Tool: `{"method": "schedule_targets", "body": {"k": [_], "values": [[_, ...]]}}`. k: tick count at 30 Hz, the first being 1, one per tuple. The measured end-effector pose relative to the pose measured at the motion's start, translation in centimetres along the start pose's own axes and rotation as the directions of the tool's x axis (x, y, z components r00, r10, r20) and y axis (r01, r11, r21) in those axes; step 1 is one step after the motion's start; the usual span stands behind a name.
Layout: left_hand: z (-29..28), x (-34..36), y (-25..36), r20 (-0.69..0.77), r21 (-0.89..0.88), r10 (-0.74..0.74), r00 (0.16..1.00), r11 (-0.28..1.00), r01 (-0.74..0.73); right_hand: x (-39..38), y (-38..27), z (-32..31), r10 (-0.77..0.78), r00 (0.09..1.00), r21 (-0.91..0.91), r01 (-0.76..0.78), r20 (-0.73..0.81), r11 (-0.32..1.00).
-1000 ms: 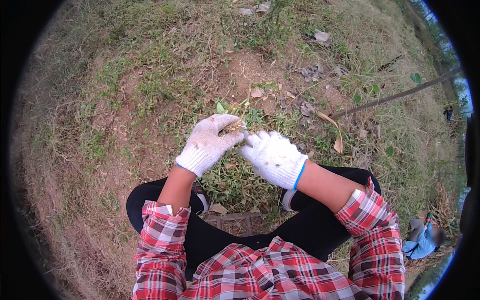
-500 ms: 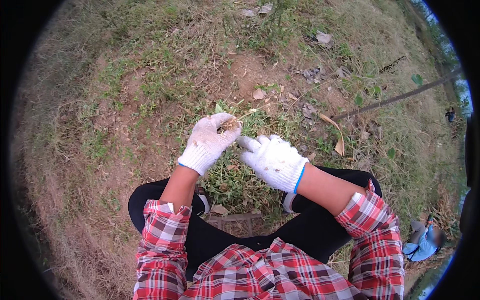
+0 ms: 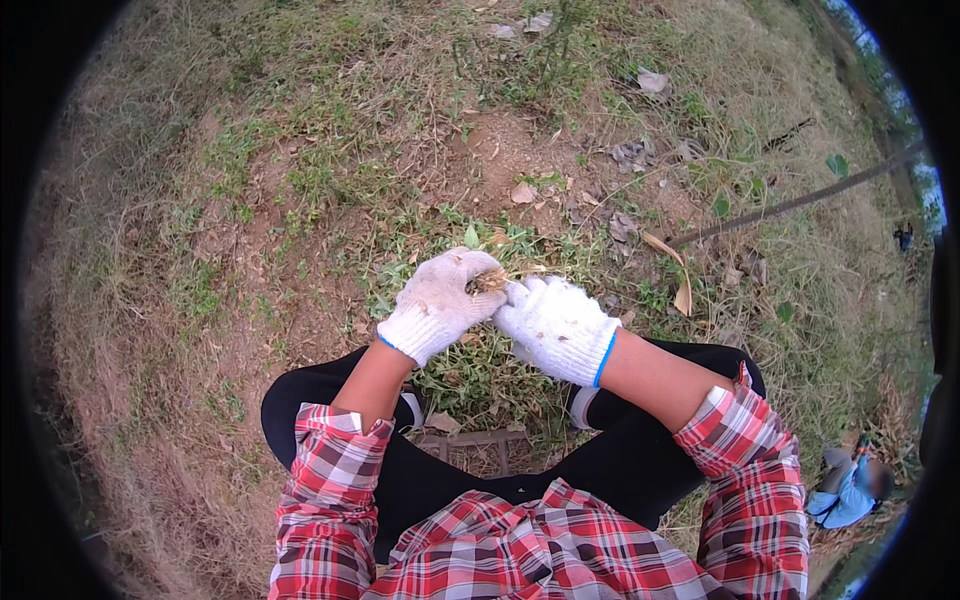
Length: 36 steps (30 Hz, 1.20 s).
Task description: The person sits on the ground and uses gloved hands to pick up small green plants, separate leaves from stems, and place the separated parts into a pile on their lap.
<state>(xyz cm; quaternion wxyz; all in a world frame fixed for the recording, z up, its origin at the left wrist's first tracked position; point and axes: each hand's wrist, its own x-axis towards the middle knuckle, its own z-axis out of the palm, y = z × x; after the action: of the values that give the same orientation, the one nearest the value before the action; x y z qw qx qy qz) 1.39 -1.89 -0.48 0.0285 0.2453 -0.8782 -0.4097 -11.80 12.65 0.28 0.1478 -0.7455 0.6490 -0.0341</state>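
Note:
My left hand (image 3: 440, 300), in a white knit glove soiled at the fingers, is closed around a tuft of dry plant stems (image 3: 488, 281). The tan, straw-like ends of the tuft stick out between thumb and fingers. Up against these fingertips is my right hand (image 3: 560, 326), in a cleaner white glove with a blue cuff edge. Its fingers are curled in, and whatever they grip is hidden behind the glove. Under both hands lies a low heap of green weeds (image 3: 480, 375), between my feet.
Dry leaves (image 3: 622, 226) and a long curled brown leaf (image 3: 683, 290) lie on the soil to the right. A thin slanting stem (image 3: 800, 200) rises there. A brown brick-like slab (image 3: 480, 440) is near my feet. A person in light blue (image 3: 848, 497) is at far right.
My left hand has moved right and slightly down with the dry tuft. The two hands now meet at the fingertips, and the right fingers have curled in.

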Motion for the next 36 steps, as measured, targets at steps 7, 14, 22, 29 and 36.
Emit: {"method": "schedule_targets", "body": {"k": [7, 14, 22, 29, 36], "values": [[-1.3, 0.0, -0.1, -0.214, 0.028, -0.083, 0.973, 0.995, 0.091, -0.3, 0.0, -0.4, -0.017, 0.997, -0.010, 0.017, -0.077, 1.000], [-1.8, 0.4, -1.0, -0.216, -0.096, -0.129, 0.968, 0.989, 0.110, -0.7, 0.5, -0.2, 0.018, 1.000, -0.025, -0.017, 0.025, 1.000], [-0.6, -1.1, 2.6, 0.001, -0.148, 0.099, 0.995, 0.984, -0.098, -0.4, 0.7, 0.0, 0.051, 0.965, -0.056, -0.038, 0.259, 0.998], [1.2, -1.6, 3.3, 0.050, -0.104, 0.239, 0.970, 0.967, -0.233, -0.5, 2.0, 3.9, 0.035, 0.995, 0.127, -0.047, 0.098, 0.991], [2.2, -1.4, 3.3, 0.065, -0.077, 0.268, 0.961, 0.962, -0.263, 0.2, 0.6, 1.2, 0.117, 0.913, 0.040, -0.143, 0.392, 0.989]]}}
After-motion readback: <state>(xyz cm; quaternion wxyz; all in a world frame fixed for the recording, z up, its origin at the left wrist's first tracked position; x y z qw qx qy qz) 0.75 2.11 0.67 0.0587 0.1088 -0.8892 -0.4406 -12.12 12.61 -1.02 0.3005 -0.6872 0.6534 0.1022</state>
